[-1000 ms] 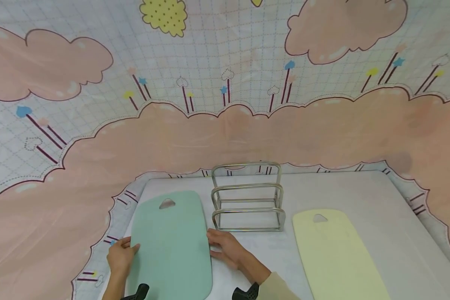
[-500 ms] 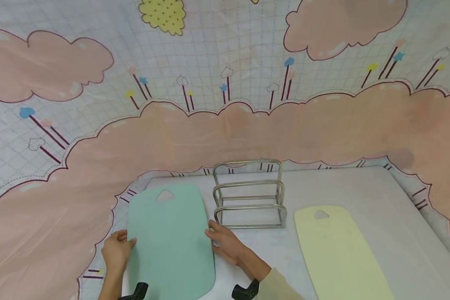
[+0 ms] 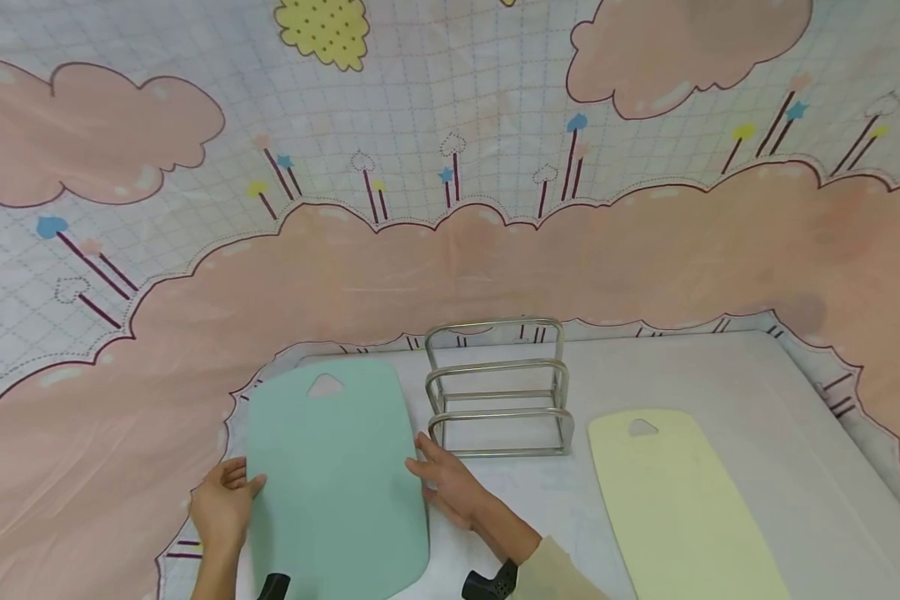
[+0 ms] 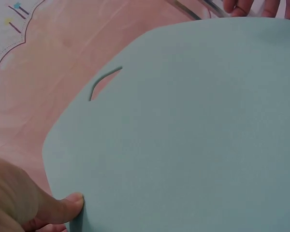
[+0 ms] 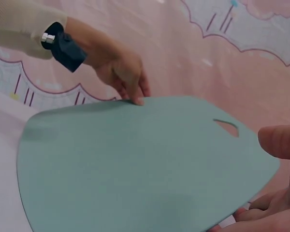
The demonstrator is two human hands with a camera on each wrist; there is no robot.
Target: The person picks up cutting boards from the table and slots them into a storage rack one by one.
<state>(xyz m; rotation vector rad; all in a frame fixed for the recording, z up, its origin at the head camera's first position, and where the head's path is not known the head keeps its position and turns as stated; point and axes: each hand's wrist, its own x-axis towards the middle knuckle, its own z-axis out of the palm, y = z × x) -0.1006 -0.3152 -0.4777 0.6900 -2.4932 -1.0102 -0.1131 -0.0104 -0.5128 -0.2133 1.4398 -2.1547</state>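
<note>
A mint-green board (image 3: 337,475) with a handle slot near its top lies between a person's two hands, to the left of a wire rack (image 3: 504,413) in the head view. The left hand (image 3: 223,504) pinches its left edge, the thumb on the front face; the other fingers are largely concealed behind the edge. The right hand (image 3: 453,487) is at the opposite edge, with fingers reaching behind the board; the right wrist view shows the thumb in front of it, but whether the thumb presses the face cannot be told, so the firmness of this grip is uncertain. The lower end of the board is cropped by the head view's bottom edge, and its contact with the white tabletop (image 3: 645,375) cannot be determined. A pale yellow board (image 3: 678,500) lies to the right of the rack, its near end likewise cut off. Part of the dark wrist device (image 3: 274,587) on the left arm falls outside the head view. A pale sleeve (image 3: 558,575) covers the right forearm, and a patterned cloth (image 3: 450,275) fills the background.
</note>
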